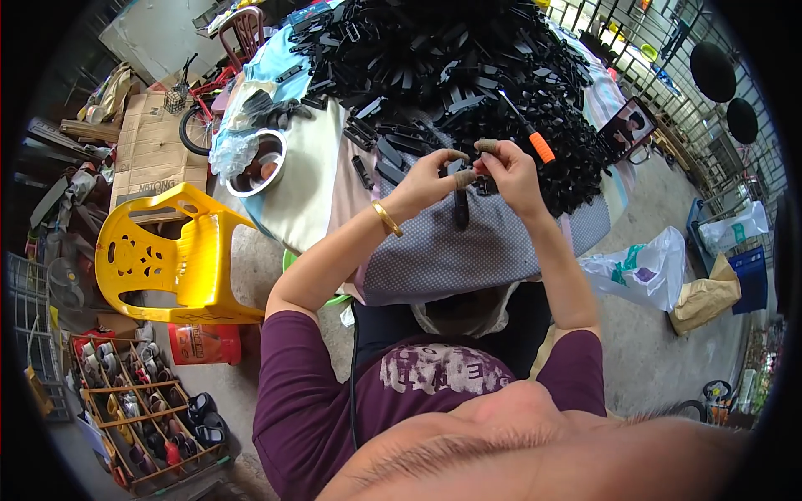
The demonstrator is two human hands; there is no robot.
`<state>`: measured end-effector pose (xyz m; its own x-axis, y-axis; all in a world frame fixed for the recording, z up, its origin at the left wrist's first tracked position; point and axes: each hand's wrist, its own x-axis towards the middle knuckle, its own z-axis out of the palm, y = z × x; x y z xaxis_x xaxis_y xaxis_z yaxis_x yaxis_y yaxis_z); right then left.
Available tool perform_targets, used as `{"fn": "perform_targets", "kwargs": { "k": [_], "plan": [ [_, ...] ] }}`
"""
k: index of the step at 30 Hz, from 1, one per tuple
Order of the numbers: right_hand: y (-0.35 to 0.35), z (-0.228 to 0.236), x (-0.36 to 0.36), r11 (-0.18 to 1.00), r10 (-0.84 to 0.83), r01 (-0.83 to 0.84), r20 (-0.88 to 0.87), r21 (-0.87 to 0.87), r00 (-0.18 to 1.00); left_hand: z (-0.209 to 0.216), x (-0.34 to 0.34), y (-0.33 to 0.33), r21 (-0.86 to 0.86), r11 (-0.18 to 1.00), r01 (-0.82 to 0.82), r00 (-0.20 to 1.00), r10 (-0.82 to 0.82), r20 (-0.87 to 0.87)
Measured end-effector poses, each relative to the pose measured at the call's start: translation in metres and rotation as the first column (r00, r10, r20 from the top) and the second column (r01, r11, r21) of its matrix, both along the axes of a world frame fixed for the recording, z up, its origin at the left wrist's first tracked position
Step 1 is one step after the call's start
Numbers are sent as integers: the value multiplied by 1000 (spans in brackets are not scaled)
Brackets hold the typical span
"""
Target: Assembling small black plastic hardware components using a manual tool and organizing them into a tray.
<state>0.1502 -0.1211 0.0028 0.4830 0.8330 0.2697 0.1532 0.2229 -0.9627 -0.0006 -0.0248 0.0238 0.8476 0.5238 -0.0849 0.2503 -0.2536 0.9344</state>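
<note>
Above the near edge of the cloth-covered table, my left hand point(429, 182) and my right hand point(511, 174) are close together. Tan finger covers wrap some fingertips on both hands. The left thumb and fingers curl round a small dark thing that is mostly hidden. Fingertips of the right hand are pinched beside it; what they hold is too small to make out. Just below the fingers is a black handle-shaped thing point(461, 209); I cannot tell whether it is held or lies on the grey dotted cloth point(443, 263). A large heap of black plastic parts point(443, 58) rises beyond both hands.
An orange-handled screwdriver point(541, 147) rests on the heap's right side. A phone point(628, 127) stands at the table's right edge. On the left are a white bowl point(280, 167), a yellow plastic chair point(196, 255) and a shoe rack point(146, 417). Plastic bags point(647, 271) lie at right.
</note>
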Motion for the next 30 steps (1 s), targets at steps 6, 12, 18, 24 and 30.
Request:
{"fn": "perform_targets", "kwargs": {
  "k": [6,12,18,24,30],
  "plan": [
    [-3,-3,-21,976,-152,91,327,196,933,-33,3,10,-788,582,201,934,129,333],
    [-8,-4,-23,953,-271,167,467,252,842,-21,-2,0,-784,568,249,908,144,393],
    [-15,-1,-25,969,-191,118,353,216,916,-25,-5,3,-638,714,289,869,83,487],
    [-14,11,-28,906,-299,47,558,421,774,-25,-3,-8,-436,882,176,867,70,493],
    [-15,10,-31,905,-372,72,699,419,611,-17,-10,-13,-317,943,100,931,23,364]
  ]
}}
